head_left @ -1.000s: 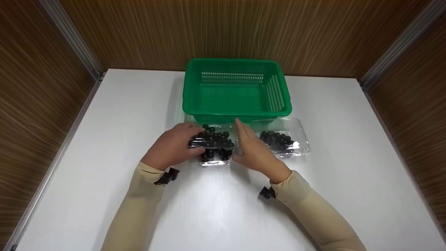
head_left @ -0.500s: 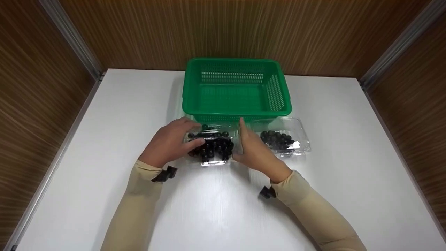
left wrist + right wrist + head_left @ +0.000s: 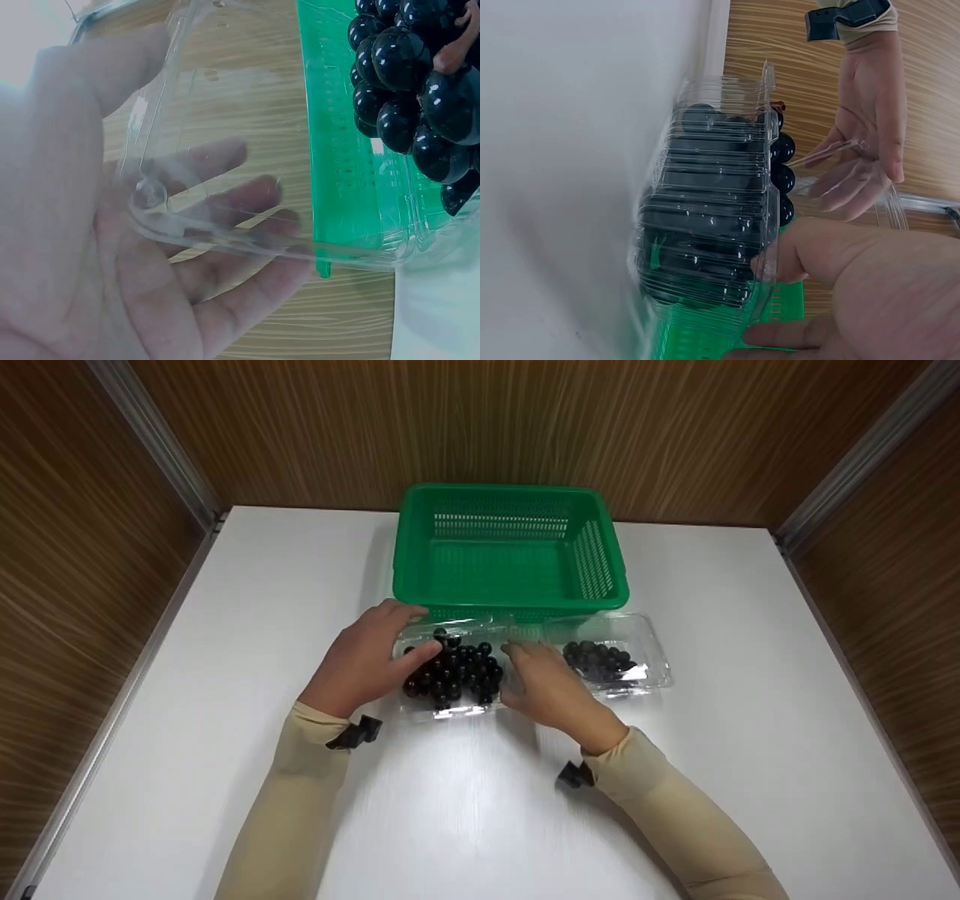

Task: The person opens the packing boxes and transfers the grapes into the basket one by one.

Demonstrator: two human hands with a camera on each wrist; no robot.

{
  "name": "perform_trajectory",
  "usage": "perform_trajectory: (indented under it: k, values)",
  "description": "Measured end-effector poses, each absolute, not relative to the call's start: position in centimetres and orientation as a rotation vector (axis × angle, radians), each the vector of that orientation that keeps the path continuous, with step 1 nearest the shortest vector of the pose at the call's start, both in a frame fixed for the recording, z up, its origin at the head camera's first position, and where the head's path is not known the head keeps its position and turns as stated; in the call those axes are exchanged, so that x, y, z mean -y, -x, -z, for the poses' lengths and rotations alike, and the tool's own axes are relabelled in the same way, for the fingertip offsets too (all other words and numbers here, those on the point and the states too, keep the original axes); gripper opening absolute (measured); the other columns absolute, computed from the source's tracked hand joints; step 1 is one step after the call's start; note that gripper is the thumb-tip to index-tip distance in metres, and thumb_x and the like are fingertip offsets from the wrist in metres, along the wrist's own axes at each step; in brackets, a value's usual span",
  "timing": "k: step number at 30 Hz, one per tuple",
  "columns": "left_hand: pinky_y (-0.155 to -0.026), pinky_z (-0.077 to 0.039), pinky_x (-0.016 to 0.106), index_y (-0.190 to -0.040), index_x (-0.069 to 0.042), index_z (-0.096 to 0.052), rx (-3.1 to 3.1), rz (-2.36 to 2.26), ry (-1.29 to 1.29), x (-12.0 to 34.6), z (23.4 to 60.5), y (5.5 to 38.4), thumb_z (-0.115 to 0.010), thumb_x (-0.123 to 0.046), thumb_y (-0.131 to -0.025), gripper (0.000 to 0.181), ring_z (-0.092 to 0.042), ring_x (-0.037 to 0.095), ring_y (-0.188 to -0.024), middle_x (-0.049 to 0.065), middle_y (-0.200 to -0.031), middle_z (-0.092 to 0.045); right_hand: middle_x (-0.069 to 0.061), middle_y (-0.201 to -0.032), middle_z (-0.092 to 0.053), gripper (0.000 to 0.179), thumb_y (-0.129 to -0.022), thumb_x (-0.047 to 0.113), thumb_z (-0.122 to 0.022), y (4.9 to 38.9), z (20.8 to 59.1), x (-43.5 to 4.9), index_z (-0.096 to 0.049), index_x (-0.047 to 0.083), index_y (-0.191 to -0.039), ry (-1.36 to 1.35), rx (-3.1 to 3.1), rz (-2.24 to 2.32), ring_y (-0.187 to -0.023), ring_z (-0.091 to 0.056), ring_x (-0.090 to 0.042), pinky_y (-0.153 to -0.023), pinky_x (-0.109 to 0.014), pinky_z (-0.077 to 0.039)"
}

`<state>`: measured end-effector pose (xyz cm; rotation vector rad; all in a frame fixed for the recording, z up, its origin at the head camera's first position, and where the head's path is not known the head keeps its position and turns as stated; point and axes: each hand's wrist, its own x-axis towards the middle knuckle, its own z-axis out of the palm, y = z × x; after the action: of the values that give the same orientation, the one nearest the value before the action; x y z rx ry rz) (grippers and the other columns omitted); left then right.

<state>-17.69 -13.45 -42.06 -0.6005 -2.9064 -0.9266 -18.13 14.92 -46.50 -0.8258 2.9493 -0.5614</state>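
Observation:
A clear plastic clamshell box [image 3: 705, 195] holds a bunch of dark grapes [image 3: 454, 675] in front of the green basket. Its transparent lid [image 3: 217, 97] is raised, tilted back from the fruit. My left hand [image 3: 364, 660] holds the lid at its left end; in the left wrist view the thumb lies on one side of the plastic and the fingers show through it. At the box's right end, my right hand [image 3: 551, 686] grips the wall, thumb against the rim and fingers bent. Part of that wall is hidden behind the hand.
A second clear box [image 3: 652, 660] with dark grapes [image 3: 598, 658] stands just right of my right hand. Behind both boxes is a green perforated basket [image 3: 510, 604]. Wood-grain panels [image 3: 495, 427] enclose the white table [image 3: 450, 817] at the back and sides.
The lid has swung up and back toward the basket, uncovering the grapes. My left hand has moved away from me with it. The right hand's fingers, straight before, are now bent.

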Motion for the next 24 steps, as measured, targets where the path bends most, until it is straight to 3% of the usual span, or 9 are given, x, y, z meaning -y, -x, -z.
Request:
perform_trajectory:
  k: [8, 19, 21, 24]
  values:
    - [-0.101, -0.050, 0.050, -0.142, -0.009, -0.057, 2.709, 0.942, 0.586, 13.3, 42.2, 17.8, -0.035, -0.049, -0.111, 0.056, -0.055, 0.026, -0.127, 0.010, -0.137, -0.059, -0.021, -0.149, -0.054, 0.063, -0.091, 0.020, -0.069, 18.1, 46.3, -14.8, -0.052, -0.007, -0.145, 0.810, -2.937, 0.463, -0.140, -0.048, -0.039, -0.122, -0.056, -0.027]
    - [-0.108, -0.045, 0.048, -0.146, -0.007, -0.043, 2.560, 0.958, 0.450, 13.4, 41.2, 17.3, -0.055, -0.043, -0.103, 0.058, -0.043, 0.027, -0.132, 0.014, -0.143, -0.045, -0.022, -0.149, -0.054, 0.062, -0.093, 0.021, -0.068, 18.0, 46.3, -14.8, -0.052, -0.007, -0.146, 0.822, -2.945, 0.452, -0.141, -0.048, -0.039, -0.122, -0.058, -0.026]
    - [-0.102, -0.048, 0.045, -0.139, -0.006, -0.044, 2.505, 0.946, 0.438, 13.5, 40.6, 16.8, -0.060, -0.039, -0.098, 0.056, -0.044, 0.026, -0.126, 0.014, -0.137, -0.046, -0.022, -0.148, -0.055, 0.062, -0.092, 0.021, -0.068, 18.0, 46.3, -14.8, -0.052, -0.007, -0.145, 0.832, -2.952, 0.449, -0.140, -0.048, -0.039, -0.121, -0.059, -0.027]
    - [-0.083, -0.052, 0.039, -0.123, -0.005, -0.054, 2.482, 0.893, 0.476, 13.7, 39.7, 16.0, -0.066, -0.034, -0.094, 0.043, -0.051, 0.023, -0.106, 0.011, -0.119, -0.054, -0.023, -0.148, -0.055, 0.062, -0.093, 0.021, -0.067, 17.9, 46.3, -14.9, -0.052, -0.008, -0.145, 0.842, -2.955, 0.447, -0.141, -0.048, -0.039, -0.121, -0.059, -0.027]
